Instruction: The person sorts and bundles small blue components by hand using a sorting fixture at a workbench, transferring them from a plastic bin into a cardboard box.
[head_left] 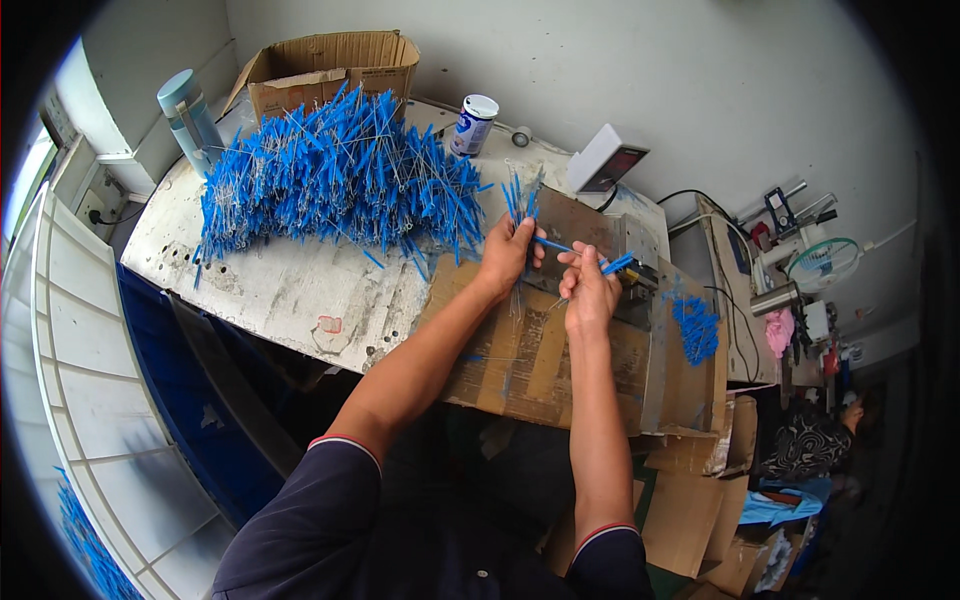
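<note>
My left hand (508,254) is closed round a small bundle of thin metal wires with blue plastic sleeves (517,196); the blue ends point up and bare wire hangs below. Beside it on the right, my right hand (590,285) grips a few more blue-sleeved wires (618,264), their blue ends sticking out to its right. One blue-sleeved piece (553,244) spans the gap between both hands. Under them lies a worn, taped cardboard sheet (480,375). To the left rises a big tangled heap of blue-sleeved wires (335,180).
Behind the heap stands an open cardboard box (335,60), with a light blue flask (188,120) to its left. A white-lidded can (474,126) and a white device with a dark panel (606,160) stand at the back. Short blue pieces (697,328) fill part of a cardboard tray (690,395) at right.
</note>
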